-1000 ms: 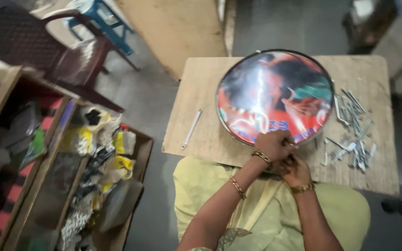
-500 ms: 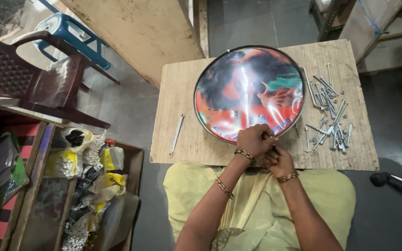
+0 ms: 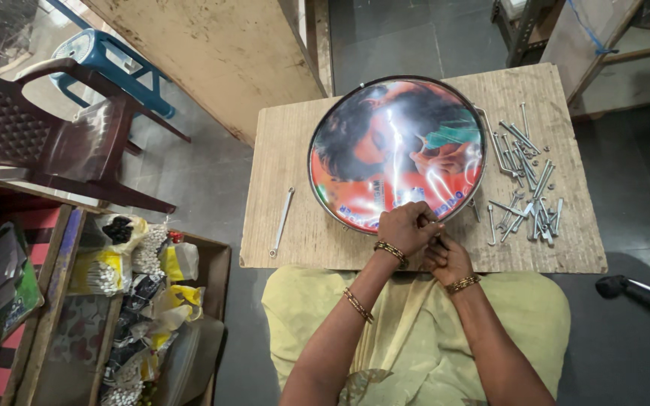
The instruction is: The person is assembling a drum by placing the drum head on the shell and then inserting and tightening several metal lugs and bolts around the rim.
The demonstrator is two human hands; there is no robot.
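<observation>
Obs., left to right across the wooden board (image 3: 295, 143) on the person's lap.

Far left of board: one flat spanner (image 3: 282, 222), lying loose, well apart from both hands, untouched.

Centre: round drum frame (image 3: 396, 150) with a glossy printed skin, flat on the board, metal rim all round. Both hands sit at its near edge.

Left hand (image 3: 406, 228): curled closed, knuckles up, over the near rim. Something small seems pinched in it; cannot tell what, fingers hide it.

Right hand (image 3: 449, 258): just beside and touching the left, below the rim, fingers bent inward. Cannot tell whether it holds anything.

Right of drum: heap of loose bolts and hooks (image 3: 524, 180), many, none near the hands.

Judgement on progress: work on the rim fittings looks early. Only the near point is being handled; the size of the unused heap suggests most fittings remain unfitted. No fitted ones can be made out along the visible rim.
</observation>
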